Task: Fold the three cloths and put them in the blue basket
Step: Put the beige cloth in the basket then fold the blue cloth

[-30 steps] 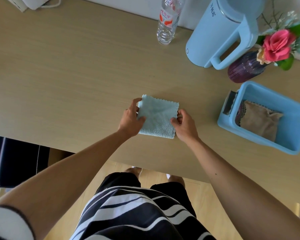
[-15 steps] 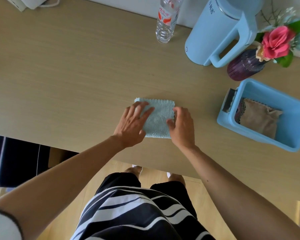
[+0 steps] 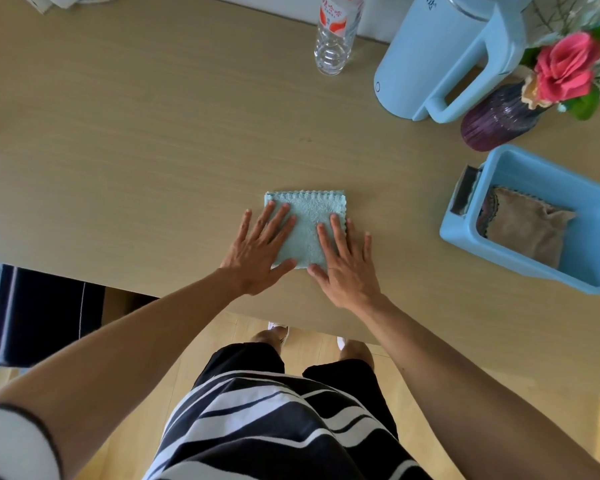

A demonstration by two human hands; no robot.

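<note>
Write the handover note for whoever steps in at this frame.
Left hand and right hand: both flat, open, pressing the folded blue cloth on the table.
Basket sits to the right; it holds a brown cloth with a darker one partly visible under it.
Done: folding looks finished.
Left: lift the blue cloth into the basket.

Hands (image 3: 302, 251) now flat (formerly pinching).
</note>
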